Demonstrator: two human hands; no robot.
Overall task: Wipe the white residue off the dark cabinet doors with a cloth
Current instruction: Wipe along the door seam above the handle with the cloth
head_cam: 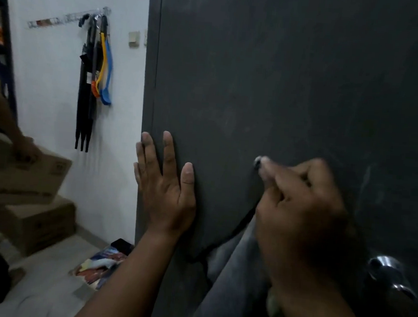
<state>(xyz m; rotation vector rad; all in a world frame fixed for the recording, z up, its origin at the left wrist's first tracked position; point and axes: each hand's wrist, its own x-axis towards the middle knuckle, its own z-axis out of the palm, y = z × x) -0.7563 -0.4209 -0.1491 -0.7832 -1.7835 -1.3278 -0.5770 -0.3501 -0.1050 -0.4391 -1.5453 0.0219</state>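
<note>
The cabinet door point(271, 88) fills the middle and right of the view as a tall, dark, matt panel, with its left edge standing against a white wall point(54, 76). Pale streaks of white residue point(366, 180) show on its right part, just right of the right hand point(301, 205), and fainter smears cloud the upper surface. The left hand point(163, 179) lies flat against the door close to its left edge, fingers straight and slightly spread, holding nothing. The right hand is curled, its fingers bunched around a grey cloth point(231, 272); the foremost fingertips point(262, 165) press toward the door surface, though motion blur hides exactly what sits at their tips. The cloth hangs down from that fist along the door, and its dark hemmed edge runs slantwise toward the lower left. A shiny metal door handle point(391, 275) sticks out from the door at the lower right, just beside the right forearm. On the wall to the left, a rail point(69, 18) carries hanging black straps and two long-handled brushes, one blue point(107, 75), one yellow with orange bristles point(99, 69). Lower left, cardboard boxes point(36, 209) are stacked on the pale floor, and another person's hand point(26, 151) rests on the top box. A colourful heap of fabric point(102, 262) lies on the floor near the door's bottom corner.
</note>
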